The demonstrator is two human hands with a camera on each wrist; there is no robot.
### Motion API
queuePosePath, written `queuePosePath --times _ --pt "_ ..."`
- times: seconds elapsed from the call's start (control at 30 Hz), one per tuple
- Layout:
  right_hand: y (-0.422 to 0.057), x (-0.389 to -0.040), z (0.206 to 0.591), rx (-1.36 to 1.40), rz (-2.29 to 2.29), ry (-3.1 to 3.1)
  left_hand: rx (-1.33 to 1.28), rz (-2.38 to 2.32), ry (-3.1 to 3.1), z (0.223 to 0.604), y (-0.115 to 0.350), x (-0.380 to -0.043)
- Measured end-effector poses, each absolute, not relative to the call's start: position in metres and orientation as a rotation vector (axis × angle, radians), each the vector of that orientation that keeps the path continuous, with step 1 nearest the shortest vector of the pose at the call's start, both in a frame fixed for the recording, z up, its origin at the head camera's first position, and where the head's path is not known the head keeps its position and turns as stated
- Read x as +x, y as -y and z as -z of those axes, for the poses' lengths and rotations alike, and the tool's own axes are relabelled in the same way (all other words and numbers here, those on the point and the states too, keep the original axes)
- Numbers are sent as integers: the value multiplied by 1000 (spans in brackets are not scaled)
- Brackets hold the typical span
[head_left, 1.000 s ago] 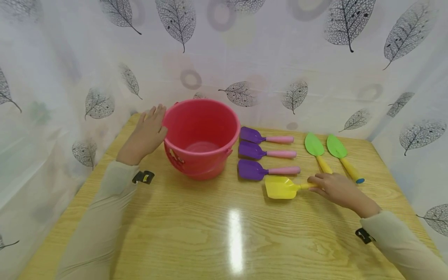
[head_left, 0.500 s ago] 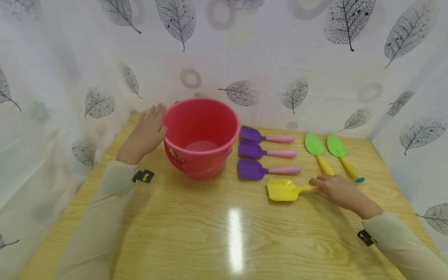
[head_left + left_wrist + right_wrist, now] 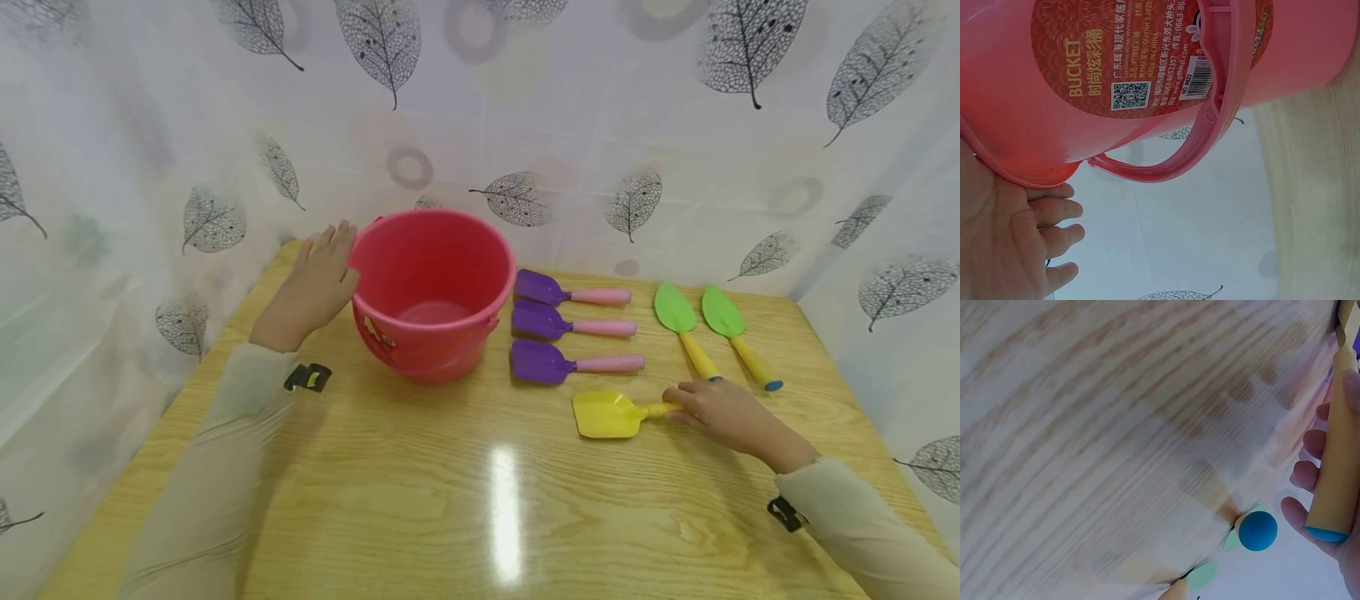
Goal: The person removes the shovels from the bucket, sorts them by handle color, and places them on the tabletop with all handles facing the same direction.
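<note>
My right hand point(image 3: 731, 418) grips the handle of a yellow toy shovel point(image 3: 607, 415), whose blade points left, just in front of the nearest purple shovel. In the right wrist view, the shovel's yellow handle point(image 3: 1337, 450) with a blue end cap lies across the palm, fingers curled around it. At the left rim of a large pink-red bucket point(image 3: 438, 354) lies my left hand point(image 3: 306, 287), fingers extended. The left wrist view shows those fingers point(image 3: 1057, 237) right by the rim, below the bucket's printed label point(image 3: 1116, 56) and hanging carrying handle point(image 3: 1166, 172).
Three purple shovels with pink handles, the nearest purple shovel point(image 3: 542, 362) included, lie in a column right of the bucket. Two green trowels point(image 3: 675, 308) with yellow handles lie farther right. A leaf-patterned curtain point(image 3: 480, 125) borders the wooden table point(image 3: 390, 500) at the back and sides.
My right hand has drawn the yellow shovel slightly toward me, widening its distance from the purple shovels. The left hand and the bucket stay where they were.
</note>
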State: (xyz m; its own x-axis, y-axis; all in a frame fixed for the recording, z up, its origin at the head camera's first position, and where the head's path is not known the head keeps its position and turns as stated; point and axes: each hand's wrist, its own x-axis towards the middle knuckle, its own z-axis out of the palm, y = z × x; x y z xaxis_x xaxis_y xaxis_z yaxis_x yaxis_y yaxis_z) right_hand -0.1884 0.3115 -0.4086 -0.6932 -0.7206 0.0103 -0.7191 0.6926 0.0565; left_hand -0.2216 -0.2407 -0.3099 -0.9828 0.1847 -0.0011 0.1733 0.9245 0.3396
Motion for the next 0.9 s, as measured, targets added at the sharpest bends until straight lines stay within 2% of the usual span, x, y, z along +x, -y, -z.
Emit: queuePosePath --times 0.9 --pt "-326 -184 403 1246 21 2934 286 -530 -3044 308 239 -221"
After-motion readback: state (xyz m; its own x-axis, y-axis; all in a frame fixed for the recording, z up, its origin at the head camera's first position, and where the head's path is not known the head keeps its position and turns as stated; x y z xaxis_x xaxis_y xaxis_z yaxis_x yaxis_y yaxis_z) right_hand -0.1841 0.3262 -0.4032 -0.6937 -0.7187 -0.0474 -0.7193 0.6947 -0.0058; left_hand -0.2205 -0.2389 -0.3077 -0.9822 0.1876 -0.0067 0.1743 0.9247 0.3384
